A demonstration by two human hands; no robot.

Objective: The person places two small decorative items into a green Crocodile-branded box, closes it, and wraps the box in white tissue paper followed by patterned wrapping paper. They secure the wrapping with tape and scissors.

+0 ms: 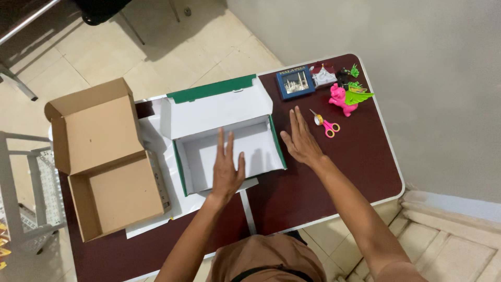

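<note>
Head view: white box (229,151) lies under left hand (227,172) fingers (225,146).

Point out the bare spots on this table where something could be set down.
Widest bare patch: dark tabletop between the right hand, the scissors and the near edge. A smaller strip lies near the front edge, below the brown box. Crowded: the far right corner with the frame and pink toy, and the left, filled by the brown and white box.

Lidded box (229,141) mid-table (365,167), cardboard box (107,162) to its left, scissors (326,124) and toys (344,96) right.
</note>
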